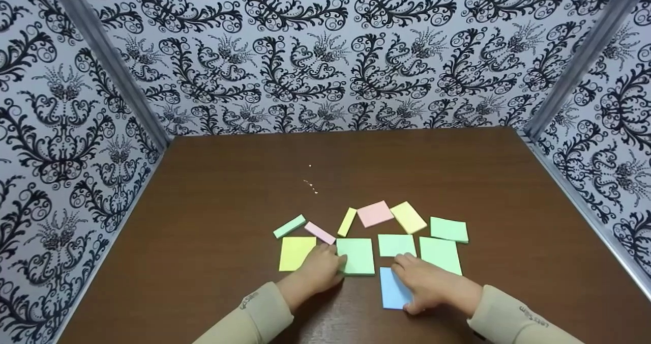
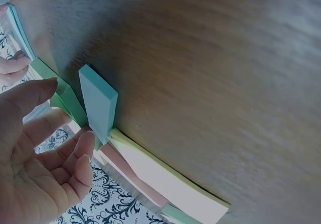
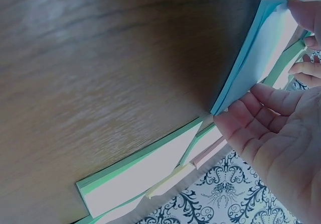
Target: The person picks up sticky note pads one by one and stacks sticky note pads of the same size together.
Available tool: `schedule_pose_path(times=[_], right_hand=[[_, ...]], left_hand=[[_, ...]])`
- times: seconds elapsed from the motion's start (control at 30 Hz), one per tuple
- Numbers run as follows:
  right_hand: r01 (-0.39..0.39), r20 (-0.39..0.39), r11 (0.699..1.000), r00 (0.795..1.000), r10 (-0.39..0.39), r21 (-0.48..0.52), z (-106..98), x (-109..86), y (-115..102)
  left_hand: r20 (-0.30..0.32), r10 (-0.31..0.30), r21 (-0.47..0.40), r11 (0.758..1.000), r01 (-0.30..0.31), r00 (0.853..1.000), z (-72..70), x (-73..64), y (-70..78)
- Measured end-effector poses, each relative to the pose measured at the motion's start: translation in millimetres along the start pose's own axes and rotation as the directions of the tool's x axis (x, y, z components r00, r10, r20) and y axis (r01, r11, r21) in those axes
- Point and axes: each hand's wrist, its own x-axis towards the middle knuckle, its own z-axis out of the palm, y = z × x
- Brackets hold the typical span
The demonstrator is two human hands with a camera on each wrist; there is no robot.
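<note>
My left hand (image 1: pixel 320 268) rests over the right side of a yellow sticky-note pad (image 1: pixel 296 255) and reaches the left edge of a green sticky-note pad (image 1: pixel 358 257). Its fingers are loosely bent, with the thumb apart. Beside them lies a narrow teal sticky-note pad (image 2: pixel 100 103), which the hand hides from the head view. My right hand (image 1: pixel 427 281) grips a blue sticky-note pad (image 1: pixel 393 289) at its right side, thumb at the near corner, fingertips at the far edge. Just beyond lie two green pads, one wide (image 1: pixel 396 244) and one square (image 1: pixel 440 255).
Behind are narrow green (image 1: pixel 289 226), pink (image 1: pixel 320 232) and yellow (image 1: pixel 347 222) pads, then larger pink (image 1: pixel 375 213), yellow (image 1: pixel 408 217) and green (image 1: pixel 449 229) ones. White crumbs (image 1: pixel 311 184) dot the brown table (image 1: pixel 203 191). Patterned walls (image 1: pixel 325 79) enclose it.
</note>
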Motion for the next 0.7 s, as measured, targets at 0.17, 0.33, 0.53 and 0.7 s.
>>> schedule_pose_path(times=[0.17, 0.33, 0.53, 0.7], right_hand=[[0.014, 0.004, 1.0, 1.0, -0.014, -0.013, 0, 2.1, -1], [0.057, -0.042, 0.998, 0.997, -0.058, -0.039, 3, 4.5, 0], [0.159, -0.182, 0.982, 0.967, -0.176, -0.103, 14, 8.2, 0], [0.119, -0.119, 0.992, 0.985, -0.124, -0.047, 8, 9.7, 1]], left_hand=[[-0.003, -0.005, -0.006, 1.0, 0.005, 1.0, -1.2, -1.3, -0.7], [-0.012, 0.002, -0.007, 1.0, -0.002, 1.0, -2.1, -1.7, -1.5], [-0.037, 0.012, -0.004, 1.0, -0.012, 0.999, 7.8, -1.8, -3.1], [-0.052, 0.024, 0.007, 1.0, -0.024, 0.998, 7.7, -1.1, -3.4]])
